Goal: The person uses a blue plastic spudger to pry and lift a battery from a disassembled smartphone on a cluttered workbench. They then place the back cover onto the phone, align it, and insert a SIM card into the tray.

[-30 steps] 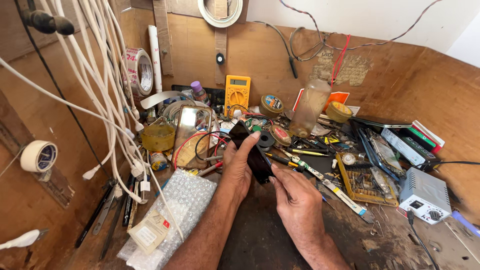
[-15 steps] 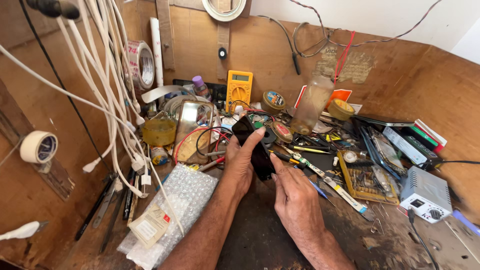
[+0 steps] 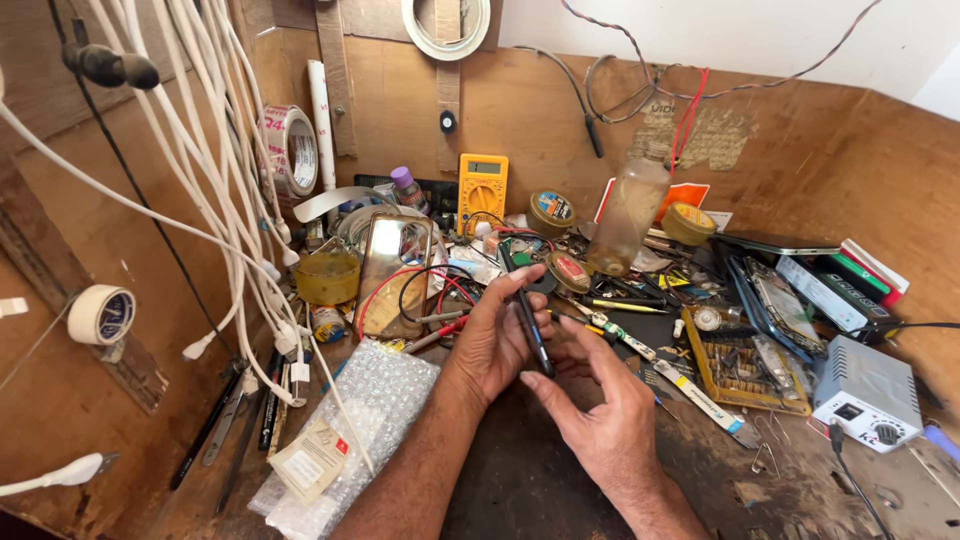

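1. The left hand has its grip closed on a dark phone, held edge-on above the middle of the surface, with fingers curled over the upper end and thumb along the side.
2. The right hand sits just beside the phone's lower end, with a narrow grip; its fingertips meet the phone's bottom edge.
3. Behind the hands, toward the surface's back edge, stand a yellow multimeter, a cloudy plastic bottle and a clear phone case with red and black leads across it.
4. A sheet of bubble wrap lies near the left edge, under hanging white cables.
5. A small grey box rests near the right edge, beside a yellow tray of parts.
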